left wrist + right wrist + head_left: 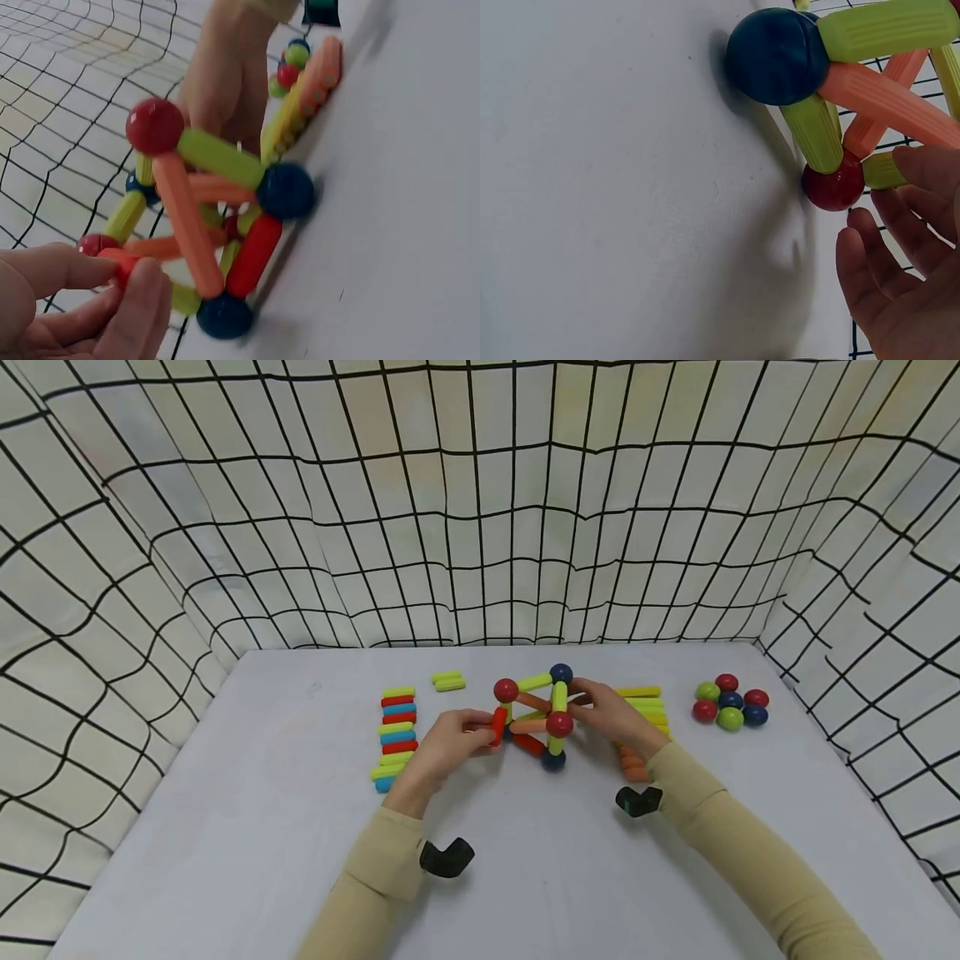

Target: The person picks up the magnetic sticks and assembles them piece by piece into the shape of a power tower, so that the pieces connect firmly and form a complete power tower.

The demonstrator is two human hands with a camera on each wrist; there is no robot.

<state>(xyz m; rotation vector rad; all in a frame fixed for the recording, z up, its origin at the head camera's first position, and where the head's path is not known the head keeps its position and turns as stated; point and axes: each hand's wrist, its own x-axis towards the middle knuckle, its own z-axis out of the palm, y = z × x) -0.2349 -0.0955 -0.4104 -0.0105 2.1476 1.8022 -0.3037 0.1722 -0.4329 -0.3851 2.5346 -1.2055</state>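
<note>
My left hand (450,742) pinches a short red rod (498,727) between thumb and fingers, at the left side of a frame (559,725) built of magnetic balls and rods. Red and dark blue balls form its corners, joined by lime green, coral and red rods. In the left wrist view, the pinched red rod (122,265) overlaps the frame close by a red ball (97,244). On the far right side, my right hand (617,720) holds the frame. Its thumb and forefinger grip a lime green rod (882,171) beside a red ball (835,182) in the right wrist view.
Left of the frame lies a column of green, red and blue rods (397,737). Two lime green rods (448,685) lie behind it. Longer green and coral rods (641,703) sit beyond my right wrist. Loose balls (730,719) cluster farther right. Black netting (513,518) surrounds the white table (540,877).
</note>
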